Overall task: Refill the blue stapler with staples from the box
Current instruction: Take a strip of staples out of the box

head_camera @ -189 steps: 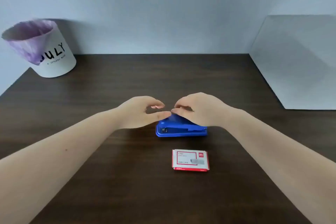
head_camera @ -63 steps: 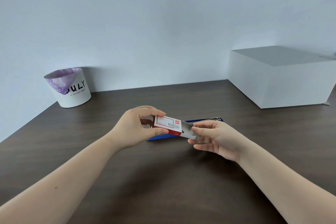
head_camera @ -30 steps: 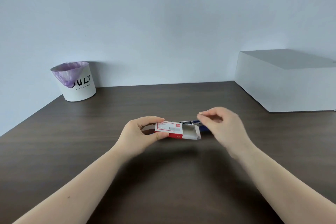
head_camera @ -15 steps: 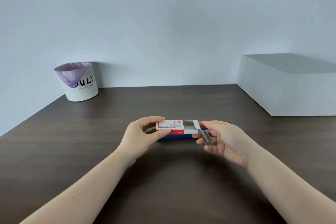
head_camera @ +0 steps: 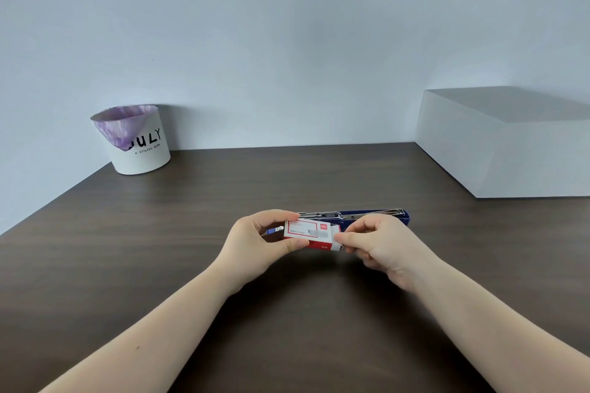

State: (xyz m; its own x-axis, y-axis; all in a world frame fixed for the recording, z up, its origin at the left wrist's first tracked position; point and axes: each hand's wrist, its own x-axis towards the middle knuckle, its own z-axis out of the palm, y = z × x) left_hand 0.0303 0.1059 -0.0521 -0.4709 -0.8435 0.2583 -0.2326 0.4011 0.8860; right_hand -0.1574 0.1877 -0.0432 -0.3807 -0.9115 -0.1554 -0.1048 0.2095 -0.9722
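The left hand (head_camera: 255,242) is pinching one red-and-white staple box (head_camera: 308,234) by its left end, thumb on the near side and fingers curled over the far side, holding it just above the table. The right hand (head_camera: 380,244) is closing thumb and forefinger on the box's right end, where the white inner tray is showing only a little; whether that hand is also holding loose staples I cannot tell, since its curled fingers are hiding the palm.

Just behind the box, one blue stapler (head_camera: 373,217) is lying opened out flat on the dark wooden table (head_camera: 159,249), its metal staple channel facing up and stretching left to right, with its right end sticking out past the right hand and its left tip peeking out by the left fingers.

Counting outward: two bare hands, one box, one stapler. Far left, against the wall, one white bin (head_camera: 137,143) with a purple liner is standing. Far right, one large white box (head_camera: 507,143) is resting on the table, well apart from the hands.

Half a second ago the tray was pulled out well to the right and the right hand was holding a grey strip of staples below it; now the tray is sitting nearly pushed in and the strip is no longer showing.
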